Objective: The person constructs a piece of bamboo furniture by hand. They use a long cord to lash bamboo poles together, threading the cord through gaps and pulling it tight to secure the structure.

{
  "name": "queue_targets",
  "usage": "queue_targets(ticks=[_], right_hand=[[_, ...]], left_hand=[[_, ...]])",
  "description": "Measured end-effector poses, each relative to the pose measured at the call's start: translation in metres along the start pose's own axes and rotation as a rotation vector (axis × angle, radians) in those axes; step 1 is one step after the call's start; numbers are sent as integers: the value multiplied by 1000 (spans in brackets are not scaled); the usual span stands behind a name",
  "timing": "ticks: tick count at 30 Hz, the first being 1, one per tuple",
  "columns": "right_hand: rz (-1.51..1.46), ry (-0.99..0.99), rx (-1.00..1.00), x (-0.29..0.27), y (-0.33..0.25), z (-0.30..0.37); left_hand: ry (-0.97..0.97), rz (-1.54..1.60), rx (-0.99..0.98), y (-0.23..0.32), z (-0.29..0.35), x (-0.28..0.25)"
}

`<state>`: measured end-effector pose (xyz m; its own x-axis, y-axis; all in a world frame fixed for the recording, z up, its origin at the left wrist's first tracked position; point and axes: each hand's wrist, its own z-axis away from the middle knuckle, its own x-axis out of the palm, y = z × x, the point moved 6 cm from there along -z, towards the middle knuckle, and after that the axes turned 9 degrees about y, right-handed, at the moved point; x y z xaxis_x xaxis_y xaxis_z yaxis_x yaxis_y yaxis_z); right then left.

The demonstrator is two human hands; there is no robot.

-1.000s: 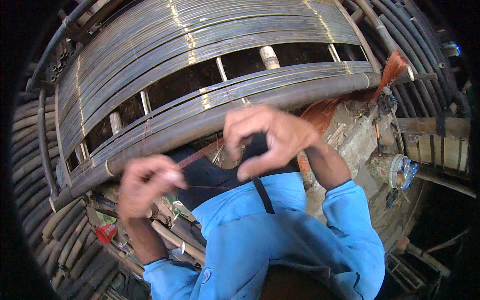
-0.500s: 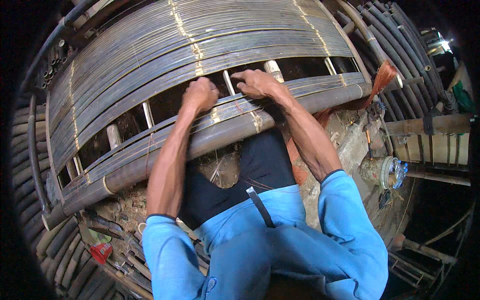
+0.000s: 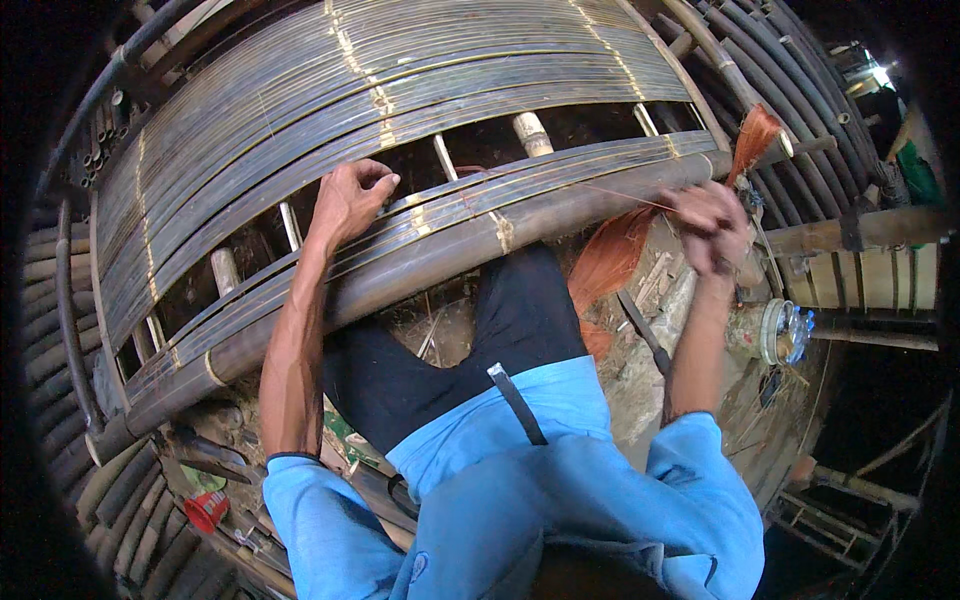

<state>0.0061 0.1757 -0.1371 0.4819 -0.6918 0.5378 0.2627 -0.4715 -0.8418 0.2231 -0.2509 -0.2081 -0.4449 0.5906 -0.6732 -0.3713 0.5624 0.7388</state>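
A bamboo slat panel [image 3: 240, 140], bound with pale lashing rows, lies before me with a thick bamboo pole [image 3: 450, 254] along its near edge. My left hand [image 3: 348, 203] hovers over the gap behind the near slats [image 3: 590, 165], thumb and forefinger pinched together; anything between them is too small to make out. Out to the right, my right hand [image 3: 708, 225] is smeared by motion, fingers curled. A thin reddish string [image 3: 625, 195] runs taut from the near slats to its fingers. Below the pole hangs a bundle of orange-red fibre strands [image 3: 612, 255].
A knife-like blade [image 3: 640, 325] lies right of my legs, near a clear jar [image 3: 775, 332]. Bamboo poles [image 3: 790, 90] are stacked at the far right, others at the left. A red cup [image 3: 206, 511] sits at lower left. Crosspieces [image 3: 532, 135] bridge the gap in the panel.
My right hand has swung from the gap out to the right, drawing the string along. My left hand has shifted slightly left. The blade has come into sight.
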Motion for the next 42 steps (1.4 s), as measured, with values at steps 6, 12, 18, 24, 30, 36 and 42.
queue_targets(ticks=[6, 12, 18, 24, 30, 36, 42], right_hand=[[-495, 277, -307, -103, -185, 122], [-278, 780, -625, -266, -367, 314], [1643, 1617, 220, -354, -422, 437], [1748, 768, 110, -188, -74, 155], [1554, 38, -598, 100, 94, -10], [1644, -174, -572, 146, 162, -6], [654, -71, -161, 173, 157, 2]], left_hand=[[74, 1, 76, 8, 15, 6], [28, -68, -1, 6, 24, 10], [-126, -16, -49, -11, 23, 33], [-117, -118, -82, -13, 31, 7], [-122, -100, 18, 0, 24, 22], [-125, -107, -59, -1, 24, 18], [-108, -121, -71, -2, 31, 15]])
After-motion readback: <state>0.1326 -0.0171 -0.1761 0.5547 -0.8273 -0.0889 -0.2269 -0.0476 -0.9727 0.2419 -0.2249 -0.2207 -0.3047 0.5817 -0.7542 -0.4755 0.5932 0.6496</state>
